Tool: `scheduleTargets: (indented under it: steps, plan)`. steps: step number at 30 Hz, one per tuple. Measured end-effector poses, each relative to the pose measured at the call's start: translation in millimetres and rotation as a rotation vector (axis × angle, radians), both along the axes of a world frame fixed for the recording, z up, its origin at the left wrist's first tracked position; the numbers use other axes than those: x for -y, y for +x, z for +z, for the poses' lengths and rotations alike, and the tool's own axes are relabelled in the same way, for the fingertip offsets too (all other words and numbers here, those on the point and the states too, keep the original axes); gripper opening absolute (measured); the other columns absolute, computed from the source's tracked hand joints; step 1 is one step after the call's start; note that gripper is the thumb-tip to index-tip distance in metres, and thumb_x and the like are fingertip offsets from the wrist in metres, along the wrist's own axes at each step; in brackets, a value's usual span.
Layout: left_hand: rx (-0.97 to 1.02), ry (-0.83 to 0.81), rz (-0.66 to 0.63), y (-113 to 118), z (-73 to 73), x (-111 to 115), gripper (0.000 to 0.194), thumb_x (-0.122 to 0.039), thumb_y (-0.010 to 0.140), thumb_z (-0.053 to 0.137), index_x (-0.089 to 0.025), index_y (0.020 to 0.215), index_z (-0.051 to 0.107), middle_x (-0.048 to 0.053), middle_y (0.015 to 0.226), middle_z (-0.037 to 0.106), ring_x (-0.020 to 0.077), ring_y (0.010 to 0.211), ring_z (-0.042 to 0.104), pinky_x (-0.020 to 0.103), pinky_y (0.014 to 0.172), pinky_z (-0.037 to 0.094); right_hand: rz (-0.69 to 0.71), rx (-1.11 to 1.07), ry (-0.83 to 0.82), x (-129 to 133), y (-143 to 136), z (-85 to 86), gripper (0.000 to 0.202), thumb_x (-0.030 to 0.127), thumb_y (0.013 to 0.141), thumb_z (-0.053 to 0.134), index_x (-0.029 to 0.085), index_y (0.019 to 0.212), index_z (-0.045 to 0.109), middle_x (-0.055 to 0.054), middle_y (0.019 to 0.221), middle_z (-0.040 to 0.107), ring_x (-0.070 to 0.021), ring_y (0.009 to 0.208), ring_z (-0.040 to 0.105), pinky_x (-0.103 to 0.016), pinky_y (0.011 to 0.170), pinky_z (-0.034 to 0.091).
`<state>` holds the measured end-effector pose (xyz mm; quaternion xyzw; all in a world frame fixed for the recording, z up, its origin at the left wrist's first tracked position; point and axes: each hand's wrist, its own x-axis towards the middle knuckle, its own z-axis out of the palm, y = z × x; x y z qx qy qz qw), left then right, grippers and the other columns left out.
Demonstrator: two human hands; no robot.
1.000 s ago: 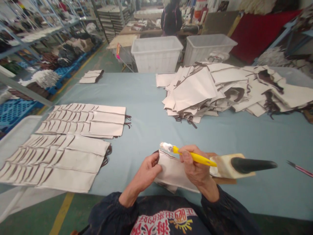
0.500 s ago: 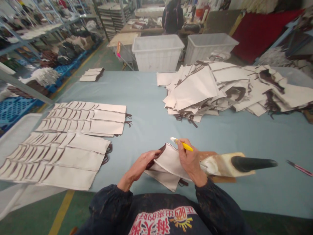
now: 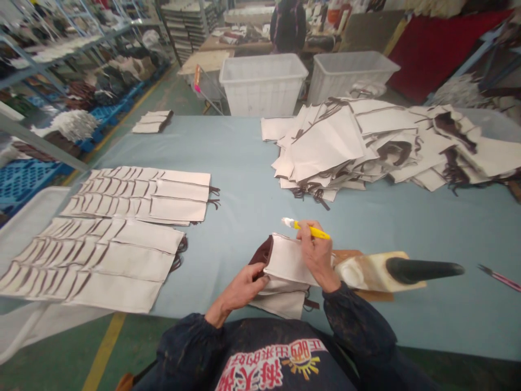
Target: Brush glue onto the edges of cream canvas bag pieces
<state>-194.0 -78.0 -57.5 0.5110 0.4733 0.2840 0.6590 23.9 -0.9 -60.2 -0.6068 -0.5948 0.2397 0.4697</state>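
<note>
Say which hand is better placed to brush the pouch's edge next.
Right, I'd judge: the right hand holds the brush, its bristles near the pouch. The left hand holds the pouch at its open end.

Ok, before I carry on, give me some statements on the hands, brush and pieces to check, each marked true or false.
1. The right hand holds the yellow brush. True.
2. The left hand is on the big heap. False: it is at the dark-lined open end of a pale piece.
3. The pink-handled tool lies right of the cream container. True.
4. The brush's bristles point right. False: they point left.
</note>
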Motion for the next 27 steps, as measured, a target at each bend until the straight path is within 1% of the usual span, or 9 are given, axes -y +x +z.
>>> scheduleTargets:
  steps: [3, 5, 8, 11, 15, 18, 22, 23, 27]
  plan:
    - [-0.02, 0.013, 0.014, -1.9, 1.8, 2.1, 0.029, -0.045, 0.089, 0.065, -0.016, 0.086, 0.066, 0.0, 0.08, 0.061, 0.0154, 0.077, 0.05, 0.026, 0.072, 0.042, 0.018, -0.062, -0.003, 18.8, 5.0, 15.2, 0.045, 0.055, 0.108, 0.042, 0.019, 0.095, 0.065, 0.002, 0.062, 0.06, -0.0148, 0.054, 0.058, -0.026, 0.058, 0.046]
    - [-0.041, 0.019, 0.026, -3.0, 3.4, 4.7, 0.029, -0.043, 0.091, 0.064, -0.015, 0.087, 0.068, 0.0, 0.08, 0.062, 0.0155, 0.077, 0.05, 0.026, 0.072, 0.041, 0.068, -0.089, -0.021, 37.6, 7.8, 25.4, 0.04, 0.05, 0.109, 0.045, 0.02, 0.093, 0.065, 0.005, 0.059, 0.057, -0.0138, 0.051, 0.056, -0.025, 0.055, 0.046]
    - [-0.067, 0.033, 0.033, -0.7, 8.5, 8.3, 0.028, -0.041, 0.092, 0.063, -0.015, 0.086, 0.069, 0.001, 0.08, 0.063, 0.0161, 0.077, 0.049, 0.026, 0.071, 0.041, 0.185, -0.09, -0.024, 62.3, 6.7, 38.7, 0.033, 0.041, 0.108, 0.048, 0.021, 0.089, 0.066, 0.005, 0.058, 0.059, -0.0127, 0.049, 0.056, -0.023, 0.051, 0.043]
    - [-0.097, 0.069, 0.021, 6.0, 16.5, 9.9, 0.027, -0.039, 0.094, 0.059, -0.015, 0.089, 0.071, 0.002, 0.082, 0.064, 0.0168, 0.078, 0.05, 0.027, 0.072, 0.041, 0.267, -0.022, 0.066, 74.5, -0.7, 52.1, 0.031, 0.033, 0.107, 0.048, 0.022, 0.085, 0.066, 0.004, 0.061, 0.064, -0.0124, 0.05, 0.059, -0.023, 0.052, 0.045]
    - [-0.158, 0.147, -0.009, 13.5, 23.6, 9.7, 0.022, -0.03, 0.093, 0.055, -0.014, 0.085, 0.069, 0.001, 0.078, 0.064, 0.0159, 0.075, 0.05, 0.027, 0.073, 0.041, 0.349, 0.023, 0.228, 80.1, -9.3, 67.9, 0.03, 0.026, 0.105, 0.048, 0.023, 0.08, 0.063, 0.003, 0.063, 0.067, -0.0117, 0.05, 0.063, -0.021, 0.053, 0.048]
    - [-0.184, 0.179, 0.006, 14.1, 23.9, 9.6, 0.02, -0.026, 0.091, 0.053, -0.016, 0.078, 0.065, 0.0, 0.075, 0.061, 0.0154, 0.073, 0.049, 0.027, 0.071, 0.04, 0.353, 0.033, 0.246, 81.8, -7.3, 70.3, 0.031, 0.028, 0.105, 0.049, 0.023, 0.078, 0.064, 0.003, 0.062, 0.068, -0.0128, 0.05, 0.064, -0.022, 0.053, 0.05]
    - [-0.213, 0.207, 0.015, 13.2, 24.0, 9.2, 0.023, -0.028, 0.092, 0.052, -0.016, 0.077, 0.064, 0.0, 0.074, 0.057, 0.0158, 0.074, 0.048, 0.027, 0.072, 0.039, 0.189, 0.002, 0.185, 79.8, -1.3, 65.5, 0.034, 0.032, 0.107, 0.046, 0.023, 0.081, 0.066, 0.002, 0.061, 0.068, -0.0133, 0.045, 0.06, -0.024, 0.046, 0.046]
    - [-0.21, 0.213, 0.011, 13.5, 24.6, 9.0, 0.024, -0.028, 0.093, 0.051, -0.016, 0.078, 0.065, 0.0, 0.075, 0.058, 0.016, 0.074, 0.049, 0.027, 0.072, 0.039, 0.179, 0.006, 0.193, 79.4, -1.3, 65.3, 0.033, 0.031, 0.107, 0.047, 0.023, 0.082, 0.066, 0.002, 0.062, 0.069, -0.0132, 0.045, 0.06, -0.023, 0.046, 0.046]
    - [-0.157, 0.203, 0.003, 15.0, 26.8, 8.0, 0.025, -0.03, 0.096, 0.051, -0.016, 0.082, 0.066, 0.002, 0.079, 0.064, 0.0172, 0.076, 0.053, 0.028, 0.075, 0.042, 0.324, 0.035, 0.268, 81.6, -5.2, 69.2, 0.03, 0.027, 0.105, 0.05, 0.024, 0.078, 0.064, 0.003, 0.062, 0.069, -0.0133, 0.049, 0.065, -0.023, 0.052, 0.051]
